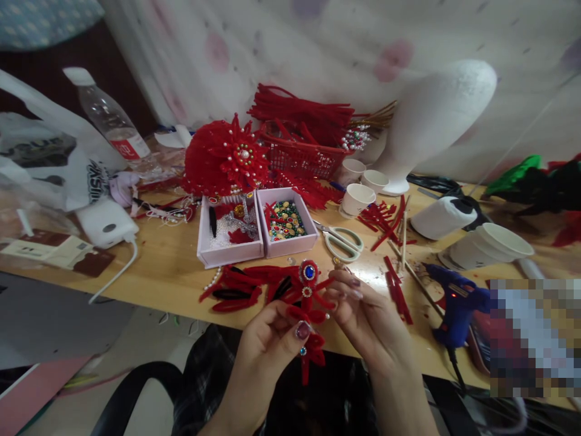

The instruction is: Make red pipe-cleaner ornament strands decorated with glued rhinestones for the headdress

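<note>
Over the table's front edge I hold a red chenille ornament (313, 315) with a blue gem at its top, a small ring of stones below it, and loops and petals hanging down. My left hand (267, 342) pinches its middle between thumb and fingers. My right hand (365, 312) has its fingers closed on a red loop at the ornament's right side. Behind my left hand lie several red and black chenille pieces (238, 287), some edged with pearls. Two white boxes stand beyond: the left box (231, 254) holds pearls and trims, the right box (290, 245) coloured beads.
Scissors (342, 242) lie right of the boxes. A blue glue gun (458, 303) with a lit red light stands at the right. Paper cups (485, 245), a white head form (431, 115), a red basket (299, 154) and a red beaded headpiece (222, 157) are around. A bottle (111, 118) stands left.
</note>
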{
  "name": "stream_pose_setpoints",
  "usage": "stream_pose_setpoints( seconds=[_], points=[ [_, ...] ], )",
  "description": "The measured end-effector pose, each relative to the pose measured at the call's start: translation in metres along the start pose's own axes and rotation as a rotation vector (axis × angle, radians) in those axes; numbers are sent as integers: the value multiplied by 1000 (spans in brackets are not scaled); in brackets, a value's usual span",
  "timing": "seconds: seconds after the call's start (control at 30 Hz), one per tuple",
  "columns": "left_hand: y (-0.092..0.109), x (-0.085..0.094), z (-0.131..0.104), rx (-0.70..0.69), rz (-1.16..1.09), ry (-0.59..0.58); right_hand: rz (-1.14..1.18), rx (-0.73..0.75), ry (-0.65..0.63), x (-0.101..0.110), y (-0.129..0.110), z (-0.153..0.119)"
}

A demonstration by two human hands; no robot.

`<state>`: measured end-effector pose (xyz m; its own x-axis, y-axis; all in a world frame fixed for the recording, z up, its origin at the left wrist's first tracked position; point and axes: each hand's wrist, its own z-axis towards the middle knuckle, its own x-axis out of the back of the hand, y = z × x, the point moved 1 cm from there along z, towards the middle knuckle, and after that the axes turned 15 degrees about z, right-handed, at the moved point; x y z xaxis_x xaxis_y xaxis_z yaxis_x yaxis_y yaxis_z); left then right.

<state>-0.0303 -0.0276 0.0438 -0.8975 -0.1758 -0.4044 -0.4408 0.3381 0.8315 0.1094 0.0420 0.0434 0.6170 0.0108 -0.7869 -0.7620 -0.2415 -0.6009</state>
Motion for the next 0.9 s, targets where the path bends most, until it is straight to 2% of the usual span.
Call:
stream_pose_setpoints(
  seconds=[0.13, 0.23, 0.3, 0.43, 0.67, 0.9],
  points=[
    [0, 2, -1, -1, -31, -22, 7, 15, -26, 0, -4, -5],
    [2, 3, -1, -8, -51, 38, -81, 17, -66, 6, -3, -13],
    [2, 4, 0, -34, -43, 64, -202, 5, -99, 9, -1, -20],
    [0, 8, 5, -103, -6, -17, -453, -65, -196, 6, 7, -32],
    [-7, 11, 8, -92, 25, -27, -473, -64, -254, -3, 4, -31],
    [-5, 9, 6, -91, 18, -40, -497, 8, -229, 5, 5, -27]
  ],
)
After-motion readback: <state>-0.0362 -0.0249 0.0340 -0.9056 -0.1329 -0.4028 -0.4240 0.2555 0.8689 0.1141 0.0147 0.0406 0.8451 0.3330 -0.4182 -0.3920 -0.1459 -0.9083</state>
